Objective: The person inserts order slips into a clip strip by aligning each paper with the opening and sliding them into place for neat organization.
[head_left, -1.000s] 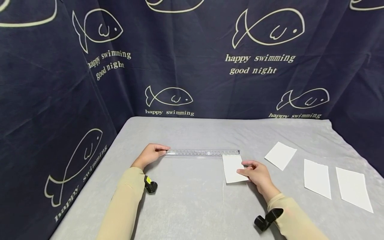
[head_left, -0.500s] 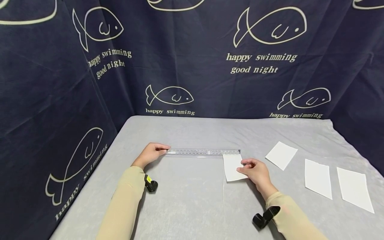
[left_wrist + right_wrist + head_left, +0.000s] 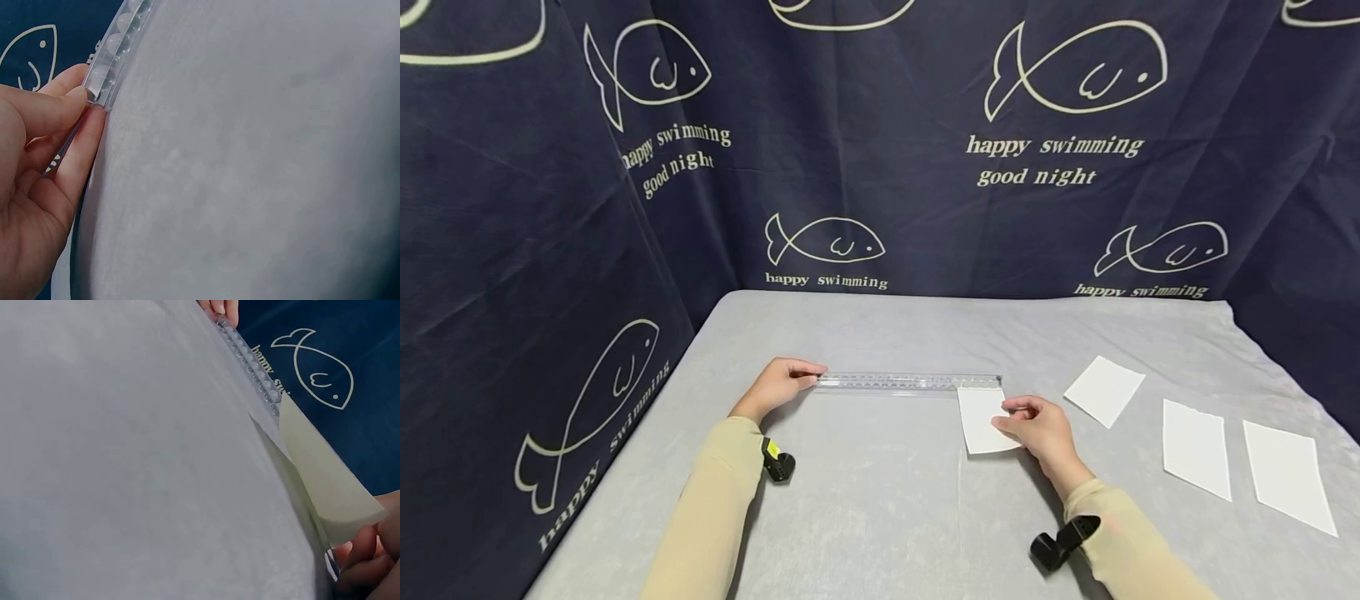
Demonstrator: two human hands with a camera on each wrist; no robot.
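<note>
My left hand pinches the left end of a long clear plastic strip between thumb and fingers. In the left wrist view a row of clear round bumps runs along the strip. Between thumb and fingers, my right hand holds a white paper piece by its right side. The paper's top edge overlaps the strip's right end in the head view. Seen from the right wrist, the paper stands tilted with its lower part bent, its far corner right at the strip.
Three more white paper pieces lie to the right: one tilted, one in the middle and one farthest right. Grey cloth covers the table. A dark blue curtain with fish drawings hangs behind and at the sides.
My right hand has shifted very slightly up and left with the paper over the last second. The left hand and the strip stay in place.
</note>
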